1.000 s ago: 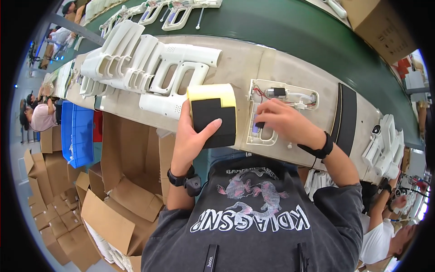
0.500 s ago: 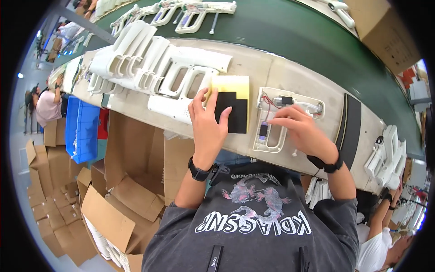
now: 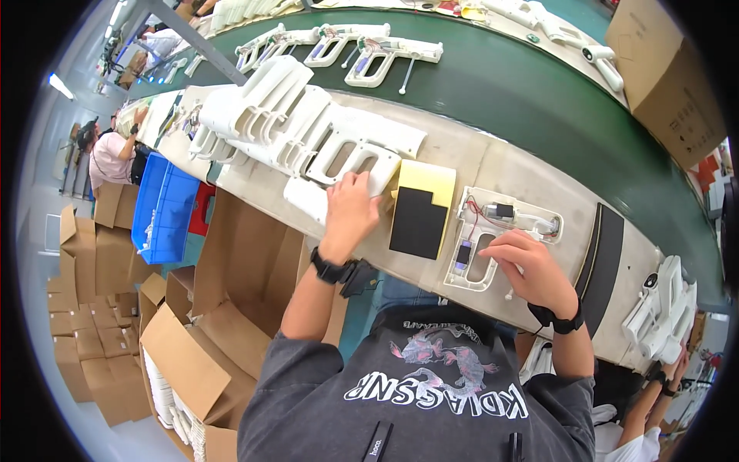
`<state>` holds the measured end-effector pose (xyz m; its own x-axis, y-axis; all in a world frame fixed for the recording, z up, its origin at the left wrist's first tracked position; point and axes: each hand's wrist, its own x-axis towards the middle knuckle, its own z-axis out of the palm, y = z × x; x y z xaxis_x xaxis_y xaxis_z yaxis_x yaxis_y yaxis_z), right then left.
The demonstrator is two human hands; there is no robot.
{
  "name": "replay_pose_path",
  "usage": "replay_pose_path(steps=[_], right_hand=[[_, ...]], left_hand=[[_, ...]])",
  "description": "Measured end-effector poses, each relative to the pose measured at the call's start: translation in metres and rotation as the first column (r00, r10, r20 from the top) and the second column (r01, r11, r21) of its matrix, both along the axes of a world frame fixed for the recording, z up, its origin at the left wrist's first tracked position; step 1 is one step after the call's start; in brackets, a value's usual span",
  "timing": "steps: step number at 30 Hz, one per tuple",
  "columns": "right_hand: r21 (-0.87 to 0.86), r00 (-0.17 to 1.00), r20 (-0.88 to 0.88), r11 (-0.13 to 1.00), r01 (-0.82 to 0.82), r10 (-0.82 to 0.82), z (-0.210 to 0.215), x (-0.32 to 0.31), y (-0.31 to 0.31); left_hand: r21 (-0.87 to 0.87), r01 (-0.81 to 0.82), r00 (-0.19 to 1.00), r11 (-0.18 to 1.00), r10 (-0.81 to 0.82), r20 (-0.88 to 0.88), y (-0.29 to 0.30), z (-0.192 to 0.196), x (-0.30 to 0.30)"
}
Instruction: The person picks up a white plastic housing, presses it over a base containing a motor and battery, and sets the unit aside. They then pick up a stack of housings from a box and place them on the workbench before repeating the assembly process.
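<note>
My left hand (image 3: 352,217) has its fingers curled over the edge of the nearest white gun-shaped plastic shell (image 3: 306,202), beside the looped handle. To its right lies a yellow backing sheet (image 3: 437,175) bearing a black foam pad (image 3: 418,223) with a notched corner. Farther right is an open white shell half (image 3: 454,279) with red wires, a small motor (image 3: 502,211) and a black-and-purple part (image 3: 463,254) inside. My right hand (image 3: 535,269) hovers over that shell's handle, fingers loosely bent, thumb apart, nothing visible between them.
Stacked white shells (image 3: 269,100) stand at the left. Beyond, a green conveyor (image 3: 493,108) carries several gun-shaped assemblies (image 3: 392,61). Black strips (image 3: 604,262) and more shells (image 3: 662,308) lie right. Open cardboard boxes (image 3: 185,362) and a blue bin (image 3: 165,208) stand lower left. Other people work nearby.
My left hand has moved left from the black foam pad to the white shell. My right hand has shifted slightly away from the wired part. The whole view has also shifted.
</note>
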<state>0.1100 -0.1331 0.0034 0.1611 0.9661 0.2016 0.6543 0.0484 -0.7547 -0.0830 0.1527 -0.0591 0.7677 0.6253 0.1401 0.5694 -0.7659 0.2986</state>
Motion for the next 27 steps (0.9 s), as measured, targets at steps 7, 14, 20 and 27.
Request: replay_pose_path(steps=[7, 14, 20, 27], right_hand=[[0.094, 0.993, -0.039, 0.989, 0.117, -0.114, 0.02, 0.018, -0.01], [0.245, 0.928, 0.318, 0.962, 0.116, -0.193, 0.071, 0.047, 0.014], [-0.152, 0.942, 0.33, 0.988, -0.015, 0.065, 0.044, 0.096, -0.008], [-0.08, 0.951, 0.27, 0.981, 0.178, -0.15, 0.01, 0.085, -0.052]], left_hand=[[-0.053, 0.142, 0.988, 0.988, -0.139, 0.062, -0.053, 0.114, -0.048], [0.156, 0.839, 0.543, 0.521, -0.82, -0.181, -0.094, 0.15, -0.02], [0.31, 0.935, 0.285, 0.17, -0.882, -0.375, -0.103, 0.124, 0.01], [0.257, 0.916, 0.348, 0.307, -0.928, -0.132, -0.066, 0.098, 0.043]])
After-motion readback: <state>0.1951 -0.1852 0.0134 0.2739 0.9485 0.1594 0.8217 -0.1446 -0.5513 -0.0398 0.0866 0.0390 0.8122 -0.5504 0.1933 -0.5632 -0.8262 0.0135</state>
